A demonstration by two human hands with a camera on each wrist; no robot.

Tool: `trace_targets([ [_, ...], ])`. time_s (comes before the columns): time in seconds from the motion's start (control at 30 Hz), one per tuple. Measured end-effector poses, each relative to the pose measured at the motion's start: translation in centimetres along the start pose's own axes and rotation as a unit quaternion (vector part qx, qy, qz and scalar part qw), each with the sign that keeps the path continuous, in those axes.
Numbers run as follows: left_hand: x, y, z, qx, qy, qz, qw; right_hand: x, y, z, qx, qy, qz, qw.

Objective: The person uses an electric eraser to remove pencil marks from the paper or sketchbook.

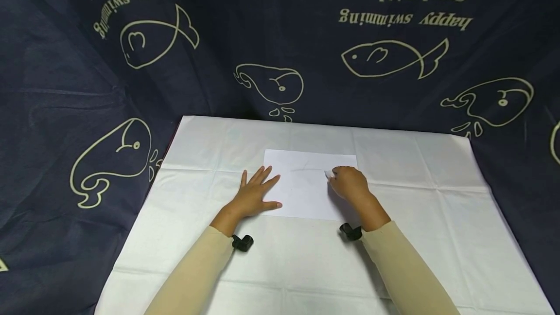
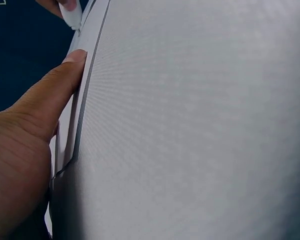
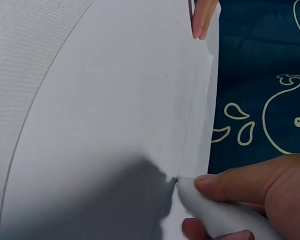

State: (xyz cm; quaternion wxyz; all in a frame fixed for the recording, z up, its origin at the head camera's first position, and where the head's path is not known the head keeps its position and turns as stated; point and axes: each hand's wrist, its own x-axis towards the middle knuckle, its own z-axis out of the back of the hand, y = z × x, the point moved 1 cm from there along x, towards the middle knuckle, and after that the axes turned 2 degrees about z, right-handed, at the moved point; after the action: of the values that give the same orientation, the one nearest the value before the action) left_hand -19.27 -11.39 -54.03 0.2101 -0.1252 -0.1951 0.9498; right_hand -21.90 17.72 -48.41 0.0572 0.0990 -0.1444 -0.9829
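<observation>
Left hand (image 1: 252,198) rests splayed on paper (image 1: 304,192); right hand (image 1: 351,183) grips a white object (image 3: 217,214).

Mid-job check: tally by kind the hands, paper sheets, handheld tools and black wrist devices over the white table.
Hands, left hand and right hand: 2
Paper sheet: 1
White handheld tool: 1
Black wrist devices: 2
Total: 6

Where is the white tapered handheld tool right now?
In the head view, the white tapered handheld tool is gripped in the right hand, over the right half of the white rectangular paper sheet, tip pointing left.
</observation>
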Motion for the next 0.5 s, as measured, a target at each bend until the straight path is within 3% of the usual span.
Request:
trace_targets([
  [0.3, -0.04, -0.17, -0.02, -0.001, 0.0, -0.002, 1.0, -0.08, -0.1, 0.01, -0.004, 0.004, -0.003, 1.0],
  [0.5, -0.09, -0.19, 0.11, -0.002, 0.001, 0.0, 1.0, -0.03, -0.03, 0.12, -0.007, -0.011, 0.018, 1.0],
])
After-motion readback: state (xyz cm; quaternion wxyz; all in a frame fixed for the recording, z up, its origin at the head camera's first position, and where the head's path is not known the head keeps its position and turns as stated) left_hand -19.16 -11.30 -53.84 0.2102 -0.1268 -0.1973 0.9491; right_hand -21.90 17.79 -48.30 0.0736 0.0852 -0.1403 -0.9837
